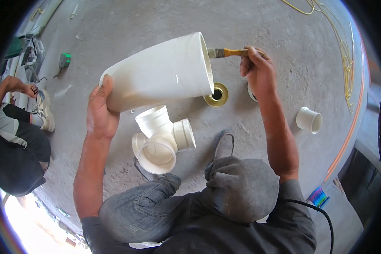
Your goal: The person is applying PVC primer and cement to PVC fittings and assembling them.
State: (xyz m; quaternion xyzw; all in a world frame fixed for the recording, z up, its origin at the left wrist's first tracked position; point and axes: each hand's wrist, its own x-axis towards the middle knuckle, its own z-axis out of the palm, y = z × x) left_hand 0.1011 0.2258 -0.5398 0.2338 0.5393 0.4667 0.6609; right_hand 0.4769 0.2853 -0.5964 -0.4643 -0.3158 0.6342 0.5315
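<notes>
My left hand (100, 108) grips the left end of a wide white plastic pipe (156, 70), held tilted above the floor. In my right hand (260, 70) is a paintbrush (230, 52) with a yellow-brown wooden handle. Its bristles are at the pipe's open right rim, partly inside; whether they touch the wall I cannot tell. Below that rim stands an open round tin (216, 94), gold-coloured with a dark opening. A white pipe fitting with several sockets (157, 144) lies on the floor between my feet. Beside my right wrist, a round pale object (252, 92) is mostly hidden.
A short white pipe coupling (309, 120) lies to the right. Yellow cord (347, 72) runs along the far right, near an orange line (351, 131). At left are a green tape measure (64, 60) and a crouching person (19, 139). A black cable (315, 207) passes my right arm.
</notes>
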